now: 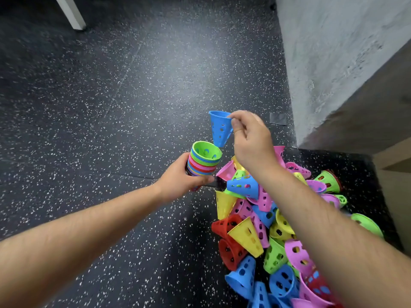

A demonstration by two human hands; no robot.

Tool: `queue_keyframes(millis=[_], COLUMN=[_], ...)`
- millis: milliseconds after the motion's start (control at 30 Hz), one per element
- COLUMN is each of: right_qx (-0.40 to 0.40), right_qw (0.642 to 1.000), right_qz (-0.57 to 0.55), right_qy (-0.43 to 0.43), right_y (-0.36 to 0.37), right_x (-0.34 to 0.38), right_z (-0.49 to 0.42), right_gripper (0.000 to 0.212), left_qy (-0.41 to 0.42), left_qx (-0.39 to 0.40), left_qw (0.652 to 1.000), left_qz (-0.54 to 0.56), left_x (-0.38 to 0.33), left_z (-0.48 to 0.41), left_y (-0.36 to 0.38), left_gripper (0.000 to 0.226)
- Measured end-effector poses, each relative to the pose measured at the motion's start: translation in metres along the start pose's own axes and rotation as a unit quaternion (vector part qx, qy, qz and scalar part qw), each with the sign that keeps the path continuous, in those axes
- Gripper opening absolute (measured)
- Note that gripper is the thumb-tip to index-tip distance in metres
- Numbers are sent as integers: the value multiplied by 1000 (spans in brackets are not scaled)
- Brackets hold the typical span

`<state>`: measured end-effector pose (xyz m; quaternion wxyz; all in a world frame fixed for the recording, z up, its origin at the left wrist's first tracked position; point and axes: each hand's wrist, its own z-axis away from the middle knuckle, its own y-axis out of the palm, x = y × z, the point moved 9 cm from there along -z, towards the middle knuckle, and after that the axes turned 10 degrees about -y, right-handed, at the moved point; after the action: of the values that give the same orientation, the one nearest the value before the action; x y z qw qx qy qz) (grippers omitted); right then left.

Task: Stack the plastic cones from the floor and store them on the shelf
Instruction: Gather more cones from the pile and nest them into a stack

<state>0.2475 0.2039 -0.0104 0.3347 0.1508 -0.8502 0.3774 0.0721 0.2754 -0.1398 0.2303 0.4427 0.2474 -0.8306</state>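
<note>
Blue cone (pixel 219 127) pinched at rim by right hand (pixel 251 141), narrow end down, just above green-topped stack (pixel 203 158) gripped by left hand (pixel 180 182). Centre tip over opening, then drop straight; loose pile (pixel 266 230) remains on floor (pixel 111 107).

Left hand (pixel 178 178) grips cone stack (pixel 203 162), fingers seemingly wrapped behind; right hand (pixel 251 141) higher, pinches blue cone (pixel 219 130).

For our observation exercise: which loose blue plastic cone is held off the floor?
The blue perforated plastic cone pinched by the right hand, wide end up; the other blue cones lie in the floor pile.
</note>
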Motion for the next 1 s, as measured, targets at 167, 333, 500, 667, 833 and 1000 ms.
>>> queue_keyframes(millis=[167,333,500,667,833,1000], right_qx=[87,185,163,229,220,243], right_qw=[996,981,972,917,898,897], right_qz=[-33,-34,155,308,361,359], right_qy=[1,45,65,112,122,91], right_y=[15,7,-25,-32,-30,-26], right_x=[34,44,17,-9,-19,-24], right_z=[51,94,114,128,128,125], right_gripper=[16,23,31,59,60,42], left_qy=[19,9,9,10,15,17], left_qx=[-9,-32,-49,-69,-70,-76], left_qw=[1000,999,999,998,997,997], left_qz=[21,10,-5,1,6,4], left_x=[-12,-4,4,6,3,-1], left_z=[42,80,115,145,160,170], left_y=[8,12,25,35,48,56], left_gripper=[48,55,53,56,59,55])
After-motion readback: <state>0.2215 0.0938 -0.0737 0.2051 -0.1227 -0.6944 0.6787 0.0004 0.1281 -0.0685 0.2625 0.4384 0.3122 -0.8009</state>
